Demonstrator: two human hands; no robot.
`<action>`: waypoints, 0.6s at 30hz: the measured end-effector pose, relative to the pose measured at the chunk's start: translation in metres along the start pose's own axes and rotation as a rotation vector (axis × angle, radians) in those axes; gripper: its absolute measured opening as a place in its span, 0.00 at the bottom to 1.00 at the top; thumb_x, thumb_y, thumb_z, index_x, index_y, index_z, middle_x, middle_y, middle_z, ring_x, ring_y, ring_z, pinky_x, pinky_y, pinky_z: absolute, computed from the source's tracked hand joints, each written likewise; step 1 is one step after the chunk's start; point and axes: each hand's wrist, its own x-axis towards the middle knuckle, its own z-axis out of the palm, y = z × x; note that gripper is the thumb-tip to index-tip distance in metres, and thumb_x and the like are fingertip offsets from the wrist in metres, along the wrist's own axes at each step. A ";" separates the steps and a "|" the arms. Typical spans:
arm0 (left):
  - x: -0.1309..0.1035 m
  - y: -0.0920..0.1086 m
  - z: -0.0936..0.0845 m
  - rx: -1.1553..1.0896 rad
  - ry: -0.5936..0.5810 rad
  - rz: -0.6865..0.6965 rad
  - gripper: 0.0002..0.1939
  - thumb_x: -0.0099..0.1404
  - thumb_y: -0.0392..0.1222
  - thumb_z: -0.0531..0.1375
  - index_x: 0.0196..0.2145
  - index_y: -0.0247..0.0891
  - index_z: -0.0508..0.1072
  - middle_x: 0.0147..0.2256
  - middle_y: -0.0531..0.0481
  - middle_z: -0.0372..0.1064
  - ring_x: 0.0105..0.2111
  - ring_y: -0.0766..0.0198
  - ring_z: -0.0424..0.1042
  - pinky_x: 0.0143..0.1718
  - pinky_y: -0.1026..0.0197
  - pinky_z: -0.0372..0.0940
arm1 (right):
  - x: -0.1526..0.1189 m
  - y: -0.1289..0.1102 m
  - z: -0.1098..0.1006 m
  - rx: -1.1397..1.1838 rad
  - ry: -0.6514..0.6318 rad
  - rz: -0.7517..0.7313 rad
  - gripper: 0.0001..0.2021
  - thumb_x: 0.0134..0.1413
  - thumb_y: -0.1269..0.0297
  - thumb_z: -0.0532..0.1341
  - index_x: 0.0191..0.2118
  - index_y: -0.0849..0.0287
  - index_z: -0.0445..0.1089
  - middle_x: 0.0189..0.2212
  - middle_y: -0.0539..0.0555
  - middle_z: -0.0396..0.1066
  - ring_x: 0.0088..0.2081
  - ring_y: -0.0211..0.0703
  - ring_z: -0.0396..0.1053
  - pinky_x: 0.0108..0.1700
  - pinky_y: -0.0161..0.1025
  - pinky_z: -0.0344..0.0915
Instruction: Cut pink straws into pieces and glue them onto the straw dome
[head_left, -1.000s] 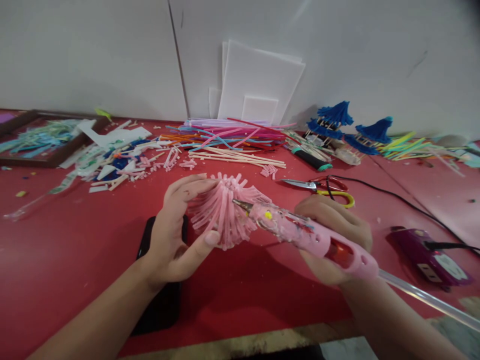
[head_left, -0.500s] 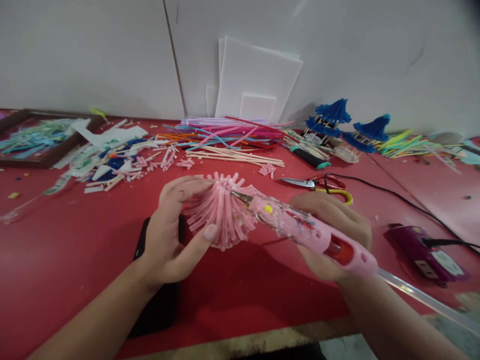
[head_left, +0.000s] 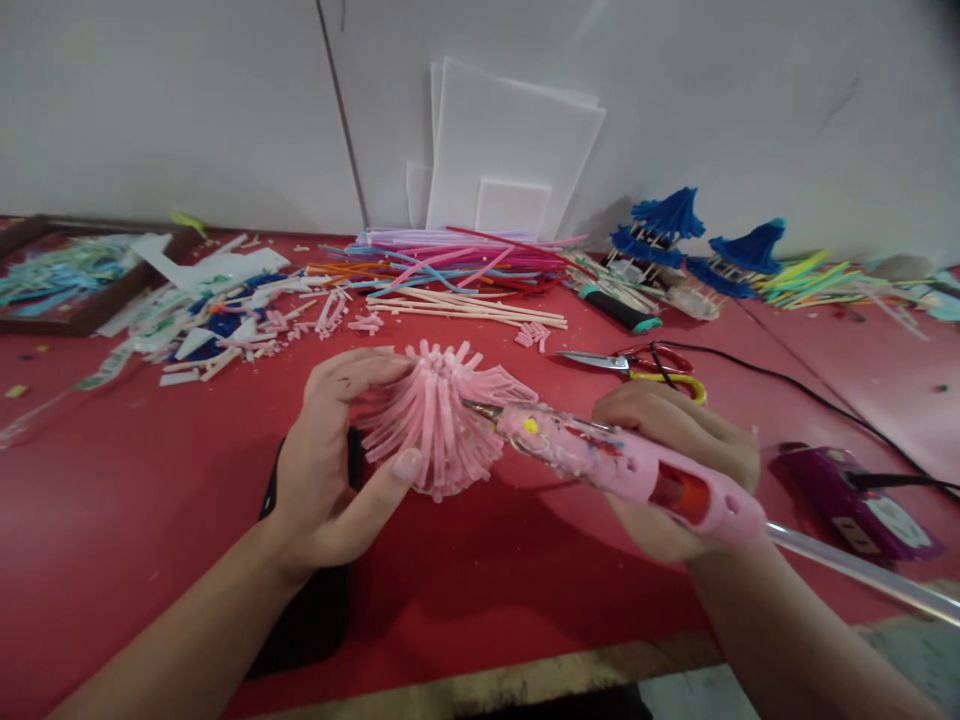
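Between thumb and fingers, my left hand (head_left: 337, 450) grips a pink cone-shaped piece (head_left: 442, 430) built of thin strips that fan downward from its top. My right hand (head_left: 675, 450) is wrapped around a pink hot glue gun (head_left: 600, 455), partly hidden behind its body. The gun's metal nozzle points left and lies at the strips on the cone's right side; whether it touches them I cannot tell. A clear glue stick (head_left: 862, 575) sticks out of the gun's back end.
Scissors (head_left: 600, 360) and a dark cutter (head_left: 619, 310) lie behind my right hand. A purple power socket (head_left: 855, 500) with a black cord sits at right. Beyond are coloured strips (head_left: 465, 260), blue roof-like models (head_left: 667, 225) and scraps (head_left: 217, 320). A black phone (head_left: 307, 620) lies under my left wrist.
The glue gun's nozzle has shifted from near the cone's top to slightly lower on its right side. My right hand has moved a little right, my left hand slightly left with the cone.
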 end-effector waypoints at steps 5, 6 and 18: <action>0.000 0.001 0.001 -0.007 0.018 0.026 0.28 0.61 0.40 0.60 0.59 0.42 0.63 0.52 0.43 0.65 0.54 0.47 0.63 0.57 0.42 0.59 | 0.000 0.000 -0.002 -0.026 -0.030 0.014 0.03 0.50 0.66 0.57 0.32 0.58 0.63 0.25 0.52 0.64 0.26 0.40 0.62 0.27 0.39 0.59; 0.001 0.001 0.001 -0.003 0.030 0.027 0.28 0.61 0.40 0.60 0.59 0.43 0.63 0.52 0.44 0.66 0.53 0.48 0.63 0.57 0.41 0.59 | 0.000 0.000 -0.002 -0.030 -0.034 0.024 0.03 0.49 0.66 0.57 0.32 0.58 0.63 0.24 0.51 0.64 0.26 0.39 0.62 0.27 0.39 0.58; 0.000 -0.001 0.002 -0.017 0.060 0.004 0.27 0.59 0.40 0.61 0.58 0.44 0.65 0.51 0.44 0.67 0.52 0.49 0.65 0.55 0.43 0.60 | -0.003 -0.002 -0.011 -0.045 -0.067 0.107 0.04 0.44 0.69 0.55 0.30 0.56 0.63 0.24 0.49 0.63 0.25 0.39 0.63 0.26 0.39 0.59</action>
